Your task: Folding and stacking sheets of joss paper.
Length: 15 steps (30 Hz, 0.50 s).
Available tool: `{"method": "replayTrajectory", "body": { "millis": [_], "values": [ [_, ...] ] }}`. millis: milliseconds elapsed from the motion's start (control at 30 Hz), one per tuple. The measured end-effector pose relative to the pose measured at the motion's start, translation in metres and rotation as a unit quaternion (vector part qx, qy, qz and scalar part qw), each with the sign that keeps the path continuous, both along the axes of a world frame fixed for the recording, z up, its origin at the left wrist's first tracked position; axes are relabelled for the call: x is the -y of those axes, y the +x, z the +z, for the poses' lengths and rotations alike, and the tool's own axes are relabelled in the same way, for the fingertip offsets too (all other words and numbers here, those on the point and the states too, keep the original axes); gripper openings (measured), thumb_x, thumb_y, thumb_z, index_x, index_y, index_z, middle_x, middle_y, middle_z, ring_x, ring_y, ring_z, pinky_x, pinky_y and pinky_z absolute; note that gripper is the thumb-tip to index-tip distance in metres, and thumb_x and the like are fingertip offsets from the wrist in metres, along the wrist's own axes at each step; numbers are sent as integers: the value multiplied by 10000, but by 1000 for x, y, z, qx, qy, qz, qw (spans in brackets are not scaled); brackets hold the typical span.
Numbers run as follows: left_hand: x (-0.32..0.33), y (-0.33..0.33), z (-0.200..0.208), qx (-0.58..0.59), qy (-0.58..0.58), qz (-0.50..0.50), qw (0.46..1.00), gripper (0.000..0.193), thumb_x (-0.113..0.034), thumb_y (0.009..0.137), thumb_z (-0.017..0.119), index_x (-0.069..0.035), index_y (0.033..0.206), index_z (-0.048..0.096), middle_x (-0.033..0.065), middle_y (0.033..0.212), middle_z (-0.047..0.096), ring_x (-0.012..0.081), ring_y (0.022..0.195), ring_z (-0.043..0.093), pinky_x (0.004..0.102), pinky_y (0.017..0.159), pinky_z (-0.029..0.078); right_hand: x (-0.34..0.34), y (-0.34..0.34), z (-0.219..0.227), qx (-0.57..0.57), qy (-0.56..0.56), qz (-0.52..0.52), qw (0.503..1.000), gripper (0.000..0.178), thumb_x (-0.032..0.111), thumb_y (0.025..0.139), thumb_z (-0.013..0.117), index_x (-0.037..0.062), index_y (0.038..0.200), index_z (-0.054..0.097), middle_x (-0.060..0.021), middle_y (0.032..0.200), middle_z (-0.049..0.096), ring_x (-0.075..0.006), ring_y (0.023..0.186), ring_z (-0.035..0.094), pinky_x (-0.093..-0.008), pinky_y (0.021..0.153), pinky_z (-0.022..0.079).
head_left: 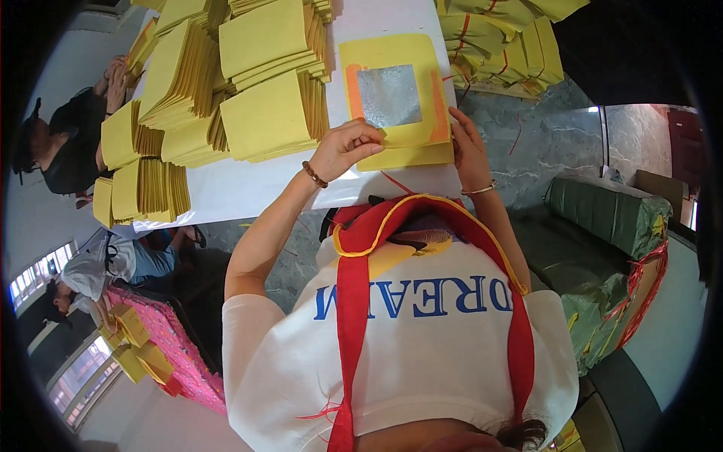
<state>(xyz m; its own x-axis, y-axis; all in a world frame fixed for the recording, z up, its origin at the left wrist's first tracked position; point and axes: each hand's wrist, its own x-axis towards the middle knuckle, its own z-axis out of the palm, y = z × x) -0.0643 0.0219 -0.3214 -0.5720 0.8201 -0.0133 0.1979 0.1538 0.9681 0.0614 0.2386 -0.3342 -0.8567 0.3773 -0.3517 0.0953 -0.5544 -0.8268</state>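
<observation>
In front of me on the white table lies a yellow joss paper sheet (430,68), with a silver foil square (388,96) and orange strips at its sides. My left hand (351,146) is closed in a pinch at the sheet's near edge, left of its middle. Along the right edge, my right hand (470,149) rests with its fingers stretched out, thumb side hidden by the angle. Under the near edge shows another yellow layer (407,157), lying flat.
Stacks of folded yellow paper (273,117) fill the table's left side. Tied yellow bundles (501,56) stand beyond its right edge. Green wrapped packs (602,215) are at the right. One person (71,143) handles yellow paper at the far left; another (113,260) works behind, near a pink cloth (169,339).
</observation>
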Motion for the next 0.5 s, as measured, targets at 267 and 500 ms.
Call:
{"method": "replayTrajectory", "body": {
  "millis": [267,500],
  "values": [
    [0,1,-3,38,32,-1,999,165,-114,790,673,-29,918,614,-4,786,520,48,651,478,190,566,402,0,1,4,-1,2,1,1000,363,148,923,473,62,1272,428,-23,1025,566,-72,882,537,-206,749,439],
    [0,0,0,5,-13,-9,1000,124,-97,808,643,-38,912,612,12,784,527,58,652,487,204,572,410,-4,2,-5,-10,35,40,999,393,152,942,419,56,1320,372,-65,1158,545,-124,1012,541,-248,854,439]
  ]
}}
